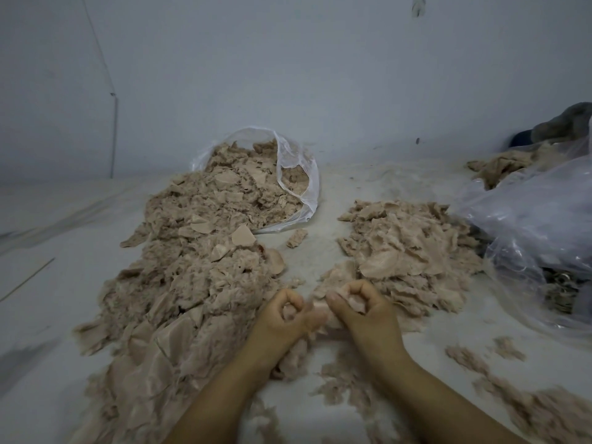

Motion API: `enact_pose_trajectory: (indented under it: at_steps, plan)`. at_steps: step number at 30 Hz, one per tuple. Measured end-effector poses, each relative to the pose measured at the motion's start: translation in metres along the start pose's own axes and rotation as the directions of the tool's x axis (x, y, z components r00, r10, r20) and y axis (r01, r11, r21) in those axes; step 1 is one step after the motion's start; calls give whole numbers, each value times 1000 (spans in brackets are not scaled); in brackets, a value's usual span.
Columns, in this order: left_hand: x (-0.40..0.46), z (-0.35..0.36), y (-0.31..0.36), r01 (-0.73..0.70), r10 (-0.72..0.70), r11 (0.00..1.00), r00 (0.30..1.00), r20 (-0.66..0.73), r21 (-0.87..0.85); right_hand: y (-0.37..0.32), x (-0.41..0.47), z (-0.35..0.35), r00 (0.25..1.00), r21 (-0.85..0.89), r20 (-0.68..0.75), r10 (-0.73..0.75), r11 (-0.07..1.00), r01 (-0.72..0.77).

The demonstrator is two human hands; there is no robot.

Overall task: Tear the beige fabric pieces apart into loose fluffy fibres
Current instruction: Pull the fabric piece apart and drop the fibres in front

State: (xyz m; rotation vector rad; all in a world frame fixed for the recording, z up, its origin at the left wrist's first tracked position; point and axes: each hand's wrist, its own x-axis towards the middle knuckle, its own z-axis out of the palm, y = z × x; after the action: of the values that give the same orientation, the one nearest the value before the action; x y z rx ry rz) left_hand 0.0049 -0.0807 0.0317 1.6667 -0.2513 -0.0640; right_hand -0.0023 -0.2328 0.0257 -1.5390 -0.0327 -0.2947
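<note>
Both fists curled tight on one small beige fabric scrap (315,310) at 6 o'clock, my left hand (285,315) and right hand (362,306) nearly touching: best keep grips close together, pull straight apart, drop fluff by the 1 o'clock pile (410,245).

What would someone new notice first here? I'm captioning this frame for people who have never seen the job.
First, the big heap of beige fabric pieces spilling from a clear plastic bag at the wall, down the left side. Next, low in the middle, the left hand and right hand, each gripping one end of a single fabric scrap. A smaller pile lies to the right.
</note>
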Motion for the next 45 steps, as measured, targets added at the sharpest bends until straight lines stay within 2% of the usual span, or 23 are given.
enact_pose_trajectory:
  at_steps: [2,4,10,13,15,16,17,18,20,22,25,27,31,34,36,38,42,45]
  plan:
    - [1,3,-1,1,1,998,1000,-31,59,0,-2,2,999,24,31,-9,1000,8]
    - [1,2,-1,-36,35,998,999,16,55,-1,-3,1,999,76,25,19,997,-21]
    - [1,-1,0,21,-21,999,1000,-1,30,-1,2,-4,977,201,55,208,956,-215]
    - [2,-4,0,34,-33,999,999,-19,29,-4,12,-12,975,288,-21,223,935,-207]
    - [3,-7,0,46,-47,999,998,-52,-19,-11,20,-19,967,540,-40,251,820,-191]
    - [4,-9,-1,46,-50,997,996,-67,-64,-13,22,-21,962,652,15,272,727,-215]
    - [4,-8,-1,46,-56,993,995,-81,-113,-14,21,-22,952,695,90,291,666,-269]
    - [5,-8,-2,43,-59,986,993,-99,-158,-13,18,-21,934,656,172,314,671,-346]
    - [6,-4,-4,21,-51,980,988,-145,-198,-8,7,-14,879,367,316,357,808,-460]
    - [6,-2,-6,-17,-11,981,990,-142,-194,-4,-4,-5,846,76,392,361,904,-421]
    - [5,-1,-4,-24,6,953,998,-61,-301,-1,-9,3,868,-48,382,317,945,-324]
    - [5,-2,-4,-22,3,945,998,-60,-326,-1,-6,2,899,-39,326,294,954,-298]
    - [7,-9,-8,-33,2,986,983,-183,-165,-2,-2,-7,935,68,250,253,958,-278]
    - [1,-7,-3,-39,31,992,998,-61,-119,-3,-2,-8,938,129,255,233,954,-272]
    - [-4,-3,1,-121,121,991,993,-8,-60,-3,-2,-7,934,153,282,220,951,-270]
    - [-3,0,2,-183,182,983,983,-16,-8,-3,-3,-6,927,172,312,210,947,-272]
    - [-4,0,5,-203,204,978,979,-25,45,-2,0,-7,914,233,333,233,919,-319]
    - [-2,-5,3,-232,236,961,972,-6,151,-1,2,-7,906,228,342,248,914,-337]
